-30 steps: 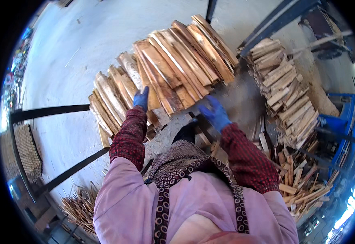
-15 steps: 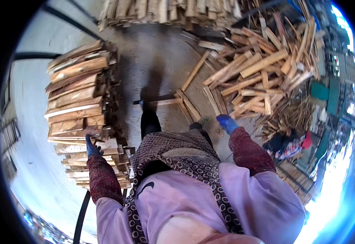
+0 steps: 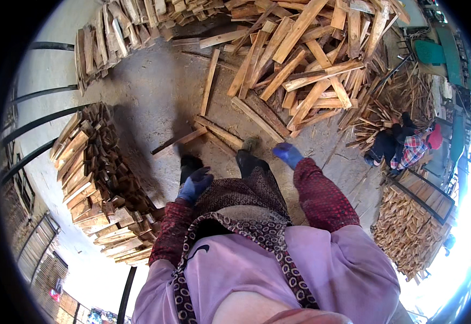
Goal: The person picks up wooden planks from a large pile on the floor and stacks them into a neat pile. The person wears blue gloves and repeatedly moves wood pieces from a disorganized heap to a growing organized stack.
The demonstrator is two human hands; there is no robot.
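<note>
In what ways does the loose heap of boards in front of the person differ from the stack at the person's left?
The loose heap has boards crossing at many angles; the left stack has boards laid mostly side by side. The loose heap spreads widely, while the left stack forms a narrower band. Both are brownish wooden boards.

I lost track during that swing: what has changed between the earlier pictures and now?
The view turned right: the board stack swung from ahead to the left, and the loose board pile from the right to ahead. The left hand moved off the stack to the front of the patterned apron, nothing visible in it. The right hand still shows nothing held; the stack still stands.
</note>
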